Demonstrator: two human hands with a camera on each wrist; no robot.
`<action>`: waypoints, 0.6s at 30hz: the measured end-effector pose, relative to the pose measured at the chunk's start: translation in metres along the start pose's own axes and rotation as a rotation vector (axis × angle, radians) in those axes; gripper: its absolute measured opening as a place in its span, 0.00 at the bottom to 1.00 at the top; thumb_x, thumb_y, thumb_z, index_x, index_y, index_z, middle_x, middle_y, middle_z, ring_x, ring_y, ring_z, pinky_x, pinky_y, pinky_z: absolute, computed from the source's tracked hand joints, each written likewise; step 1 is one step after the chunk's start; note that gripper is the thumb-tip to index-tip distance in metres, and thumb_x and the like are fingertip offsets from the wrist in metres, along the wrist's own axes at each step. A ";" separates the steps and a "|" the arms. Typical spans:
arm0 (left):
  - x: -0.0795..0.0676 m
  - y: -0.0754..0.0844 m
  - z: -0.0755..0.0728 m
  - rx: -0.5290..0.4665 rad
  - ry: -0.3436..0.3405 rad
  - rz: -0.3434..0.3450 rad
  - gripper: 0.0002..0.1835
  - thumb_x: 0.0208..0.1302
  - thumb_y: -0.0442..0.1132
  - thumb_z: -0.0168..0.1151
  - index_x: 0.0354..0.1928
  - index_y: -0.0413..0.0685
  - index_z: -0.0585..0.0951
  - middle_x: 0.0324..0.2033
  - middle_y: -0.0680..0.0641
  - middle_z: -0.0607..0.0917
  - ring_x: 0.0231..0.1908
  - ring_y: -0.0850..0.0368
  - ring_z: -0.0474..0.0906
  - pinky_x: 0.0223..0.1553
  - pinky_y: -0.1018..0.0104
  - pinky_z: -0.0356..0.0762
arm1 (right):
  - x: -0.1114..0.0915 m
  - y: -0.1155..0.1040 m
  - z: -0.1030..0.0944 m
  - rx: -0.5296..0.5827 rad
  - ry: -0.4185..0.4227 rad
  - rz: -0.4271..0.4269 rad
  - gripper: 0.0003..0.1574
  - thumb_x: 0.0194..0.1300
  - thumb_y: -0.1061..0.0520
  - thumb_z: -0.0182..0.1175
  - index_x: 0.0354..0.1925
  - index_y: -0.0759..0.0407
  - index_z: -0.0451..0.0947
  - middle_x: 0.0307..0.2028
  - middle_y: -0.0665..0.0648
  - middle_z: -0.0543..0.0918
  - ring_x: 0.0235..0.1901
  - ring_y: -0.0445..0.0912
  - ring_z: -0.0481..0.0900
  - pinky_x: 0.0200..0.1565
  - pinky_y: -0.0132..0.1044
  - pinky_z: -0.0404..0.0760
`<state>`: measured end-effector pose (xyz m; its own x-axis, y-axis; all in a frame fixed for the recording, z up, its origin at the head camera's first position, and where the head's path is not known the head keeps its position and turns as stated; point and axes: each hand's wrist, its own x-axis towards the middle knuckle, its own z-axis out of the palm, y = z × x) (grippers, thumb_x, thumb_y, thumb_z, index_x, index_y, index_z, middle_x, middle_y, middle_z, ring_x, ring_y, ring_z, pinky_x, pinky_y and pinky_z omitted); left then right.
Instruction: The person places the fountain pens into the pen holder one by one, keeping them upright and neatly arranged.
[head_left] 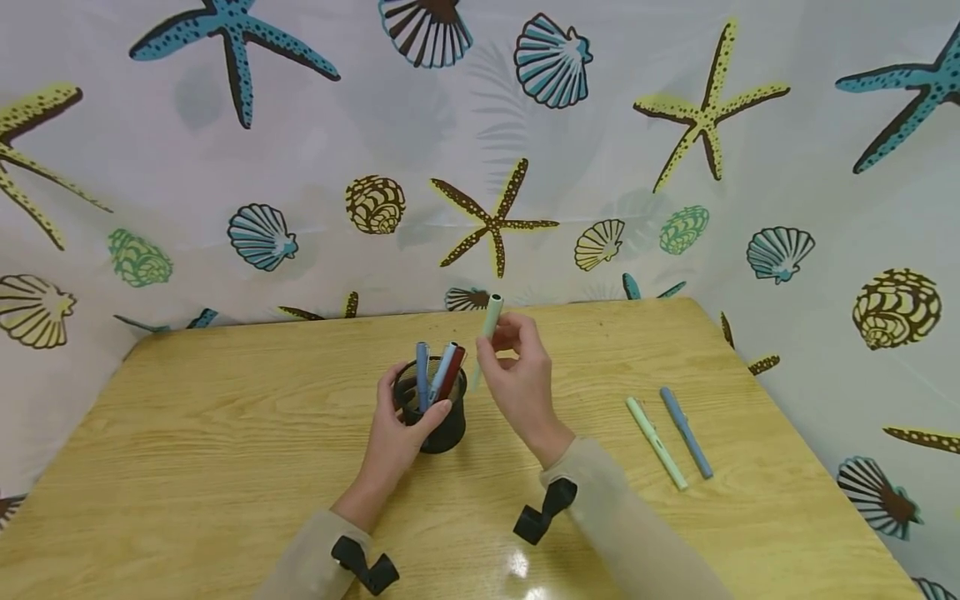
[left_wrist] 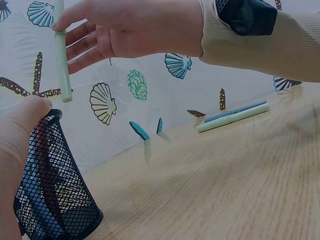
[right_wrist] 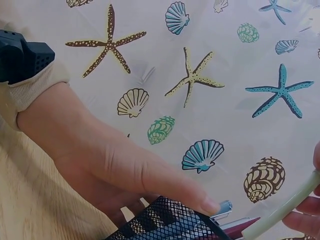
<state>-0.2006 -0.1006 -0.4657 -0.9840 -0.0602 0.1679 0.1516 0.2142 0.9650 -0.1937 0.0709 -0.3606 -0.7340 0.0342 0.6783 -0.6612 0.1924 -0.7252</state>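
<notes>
- While the left hand point(head_left: 400, 431) curls its grip round the black mesh pen cup point(head_left: 447, 433), that cup stands on the wooden bench point(head_left: 225, 433).
- Right of the cup: loose green pen point(head_left: 656, 443), loose blue pen point(head_left: 686, 432).
- Inside the cup: blue pen point(head_left: 422, 373), light-blue pen point(head_left: 442, 373), dark red pen point(head_left: 452, 373).
- Beside the cup's right rim: the right hand point(head_left: 522, 379), its grip pinching a tilted pale-green pen point(head_left: 492, 317).
- Behind the cup: seashell-and-starfish-printed cloth point(head_left: 315, 133).
</notes>
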 end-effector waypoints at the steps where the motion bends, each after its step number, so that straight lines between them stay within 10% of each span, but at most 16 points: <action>1: 0.000 0.000 0.000 -0.002 0.002 0.001 0.43 0.54 0.53 0.68 0.67 0.62 0.54 0.61 0.44 0.65 0.59 0.47 0.62 0.58 0.46 0.57 | 0.001 0.000 0.001 0.004 0.001 0.000 0.15 0.60 0.72 0.57 0.45 0.74 0.67 0.32 0.67 0.74 0.31 0.56 0.78 0.28 0.33 0.78; 18: 0.000 0.001 0.000 -0.012 0.005 0.016 0.43 0.55 0.50 0.68 0.67 0.60 0.54 0.61 0.45 0.65 0.59 0.48 0.62 0.58 0.45 0.57 | 0.002 0.003 0.014 0.006 -0.003 -0.007 0.15 0.61 0.71 0.57 0.46 0.74 0.67 0.33 0.66 0.75 0.31 0.55 0.77 0.27 0.39 0.79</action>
<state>-0.2001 -0.1002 -0.4652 -0.9809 -0.0618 0.1847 0.1688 0.2034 0.9644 -0.1992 0.0582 -0.3636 -0.7296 0.0293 0.6832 -0.6674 0.1872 -0.7208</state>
